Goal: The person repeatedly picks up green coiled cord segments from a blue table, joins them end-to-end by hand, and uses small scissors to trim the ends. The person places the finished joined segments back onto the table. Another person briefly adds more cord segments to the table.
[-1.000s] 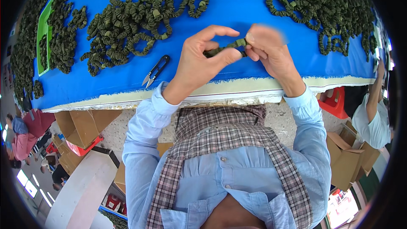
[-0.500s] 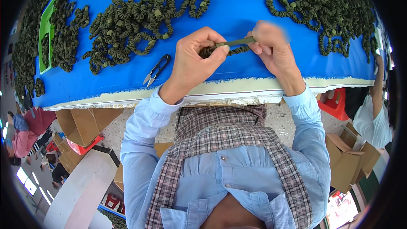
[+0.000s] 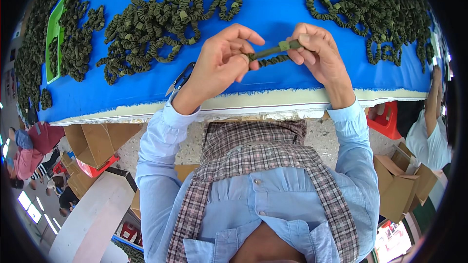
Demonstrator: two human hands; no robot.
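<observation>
Stretched between my two hands, above the near part of the blue table cover, is a dark green gathered fabric scrunchie (image 3: 269, 52). One side of it is pulled smooth and straight; the other stays ruffled. A lighter green tab sits on it close to my right fingers. My left hand (image 3: 218, 61) pinches the left end with its thumb, index finger raised off. My right hand (image 3: 321, 53) grips the right end between thumb and fingers. Partly behind my left wrist lie thread snips (image 3: 182, 77) with dark handles. A heap of similar scrunchies (image 3: 146, 25) lies just beyond my left hand.
Another big scrunchie heap (image 3: 385, 7) covers the far right of the blue table (image 3: 273, 5). More scrunchies (image 3: 75, 48) lie at the left around a bright green tray (image 3: 48, 61). Cardboard boxes (image 3: 97, 141) stand below the table edge. Another person's arm (image 3: 434, 97) is at the right.
My left index finger has lifted away from the scrunchie, and my left hand has shifted slightly left, covering part of the snips. The lighter tab now shows near my right fingers.
</observation>
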